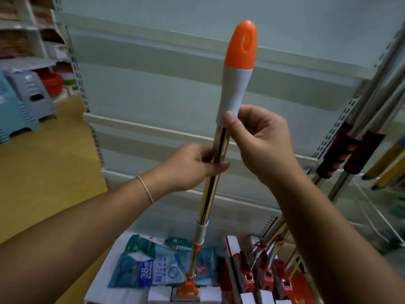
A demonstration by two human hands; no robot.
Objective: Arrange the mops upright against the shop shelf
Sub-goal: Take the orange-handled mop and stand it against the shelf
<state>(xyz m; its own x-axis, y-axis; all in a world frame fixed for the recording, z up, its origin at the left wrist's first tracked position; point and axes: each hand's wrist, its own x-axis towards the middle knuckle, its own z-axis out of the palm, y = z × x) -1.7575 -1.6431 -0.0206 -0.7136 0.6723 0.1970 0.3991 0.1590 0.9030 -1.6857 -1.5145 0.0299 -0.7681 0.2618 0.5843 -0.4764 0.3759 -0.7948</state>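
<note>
Head view: mop (213, 172) held nearly upright in front of the pale shop shelf (153, 88), leaning slightly so the top sits right of the foot. Grip end is grey with an orange cap (242, 43) that has an oval hanging hole; pole is shiny gold-coloured metal with a grey and orange collar (200, 236) lower down. Left hand (192, 165) is wrapped around the pole at mid-height, fingers curled closed on it; thin band on that wrist. Right hand (260, 141) is higher, thumb and fingertips pinching the pole just under the grey grip, remaining fingers loosely curled. Orange mop foot (187, 289) rests at the bottom on white boxes, just in front of blue packets (151, 266) lying on the low shelf base. To the right, other mops (350, 150) with red-and-black grips lean against the shelf upright, their red heads (265, 279) low beside the held mop's foot. Stacked plastic stools (24, 99) stand far left on the yellow floor.
</note>
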